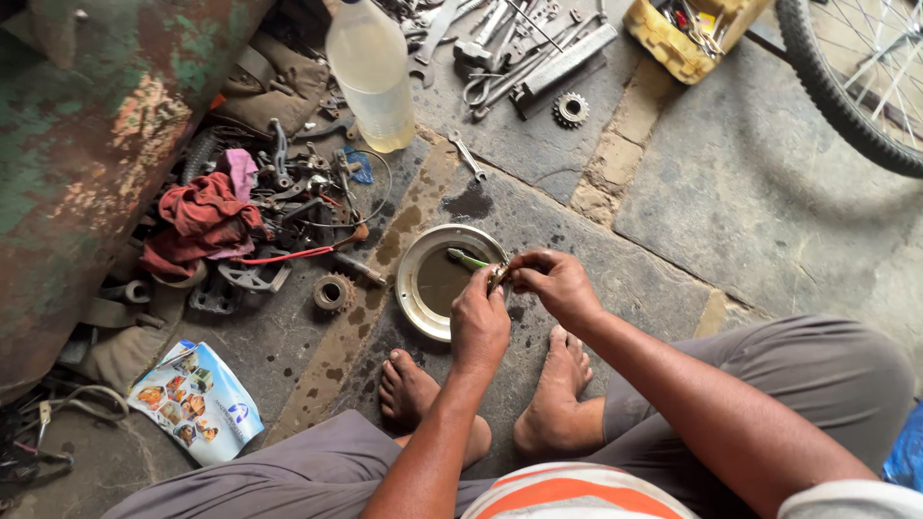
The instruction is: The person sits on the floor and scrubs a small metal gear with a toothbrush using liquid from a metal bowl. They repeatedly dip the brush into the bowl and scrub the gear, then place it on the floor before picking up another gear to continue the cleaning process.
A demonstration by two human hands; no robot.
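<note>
Fingers (508, 276) of both hands pinch a small metal part (499, 278) at frame centre, over the round metal dish (415, 288); left hand (479, 322) and right hand (556, 284) meet, wrists bent inward.

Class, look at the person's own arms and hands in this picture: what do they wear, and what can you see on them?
Both arms are bare from the shoulder area down, with no gloves, watch or rings visible on the left hand or right hand. At the bottom edge shows a shirt with orange and white stripes, and grey trousers cover the legs.
</note>
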